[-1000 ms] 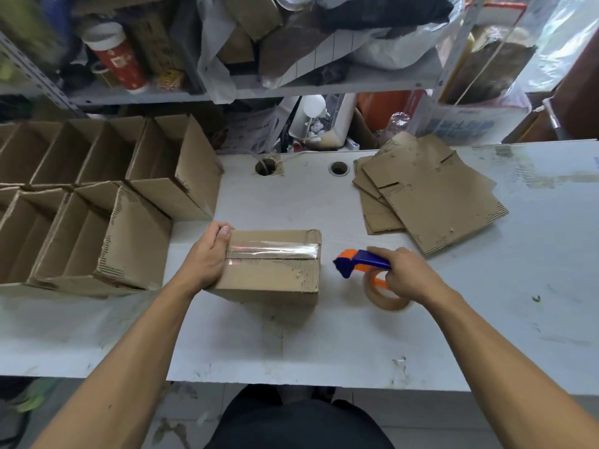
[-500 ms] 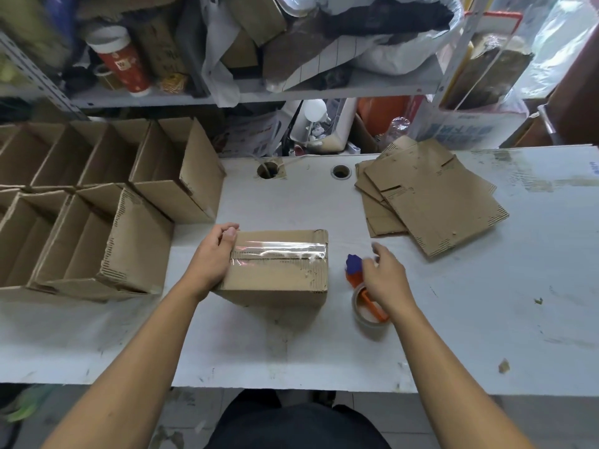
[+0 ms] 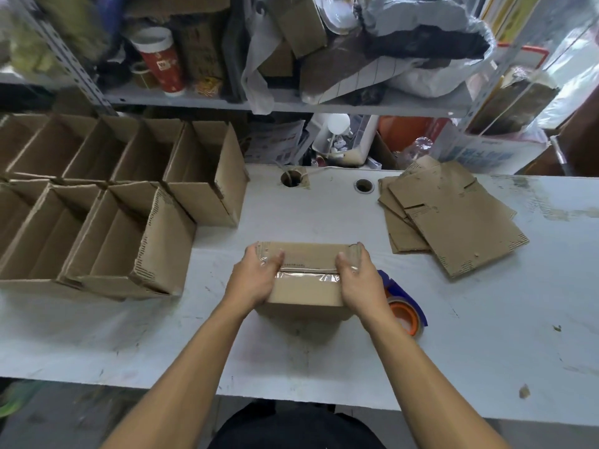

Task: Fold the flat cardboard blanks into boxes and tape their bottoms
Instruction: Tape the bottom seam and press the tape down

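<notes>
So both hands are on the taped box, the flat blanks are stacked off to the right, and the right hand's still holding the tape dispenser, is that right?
Not quite. The head view shows the tape dispenser lying on the table, right of the box; the right hand is not holding it. Both it and the left hand grip the taped box, and the flat blanks are stacked to the right.

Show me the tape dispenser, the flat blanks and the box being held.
tape dispenser (image 3: 406, 314): head view, on its orange roll core.
flat blanks (image 3: 453, 222): head view, middle of the top sheet.
box (image 3: 308, 288): head view, on its taped top face.
</notes>
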